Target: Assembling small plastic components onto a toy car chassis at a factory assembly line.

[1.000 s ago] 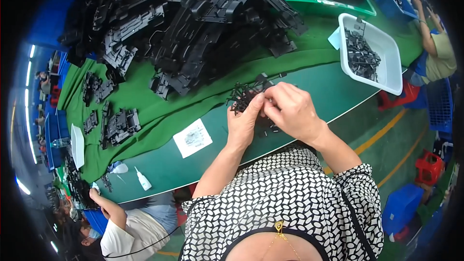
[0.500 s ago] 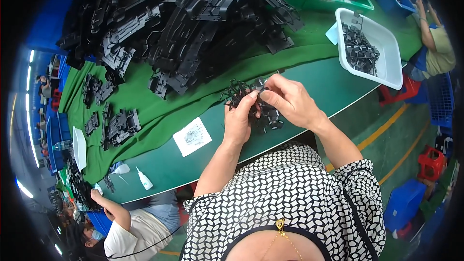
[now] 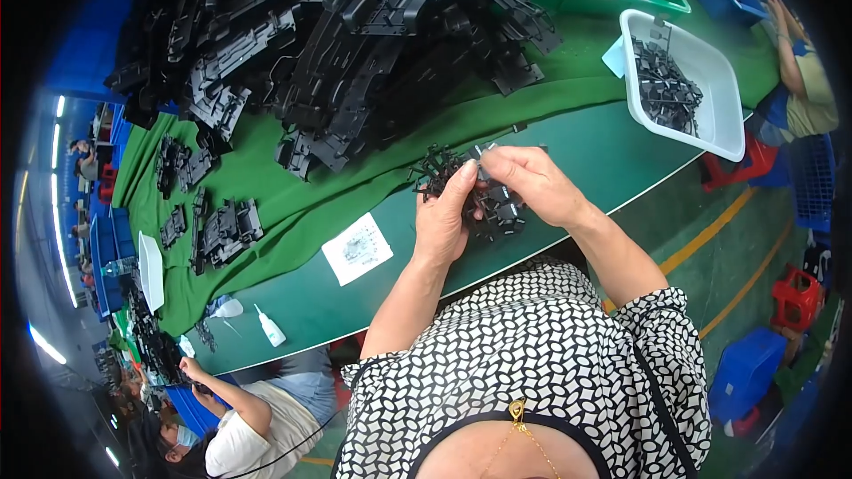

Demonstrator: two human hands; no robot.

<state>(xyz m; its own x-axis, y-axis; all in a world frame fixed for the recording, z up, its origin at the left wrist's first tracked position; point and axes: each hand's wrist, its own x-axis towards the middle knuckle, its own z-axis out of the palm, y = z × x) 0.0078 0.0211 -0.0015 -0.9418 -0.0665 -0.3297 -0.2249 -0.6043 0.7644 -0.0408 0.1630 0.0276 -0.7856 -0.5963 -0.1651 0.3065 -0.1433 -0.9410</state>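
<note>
My left hand [image 3: 441,217] is grasping a bunch of thin black parts [image 3: 435,168], the stems fanning out past the thumb. My right hand [image 3: 541,182] is working just beside it, thumb and forefinger meeting at the bunch's edge; the fingertips are hiding what lies between them, so I cannot tell whether they are gripping a piece. More dark pieces [image 3: 504,211] are showing below my fingers, over the near side of the table [image 3: 603,146]; whether they are hanging or lying there is unclear.

For good handling, I judge I should be keeping the left hold firm without crushing, since such slim stems are probably bending and snagging easily. The right fingertips should be favouring one piece at a time, with the left wrist staying steady.

Farther left, a white printed sheet [image 3: 357,249] is lying flat, well clear of my fingers. Off to the right, a white bin [image 3: 717,99] is holding loose black parts [image 3: 661,89]. Beyond, large black panels [image 3: 355,62] are piling up on a green cloth [image 3: 293,204].
</note>
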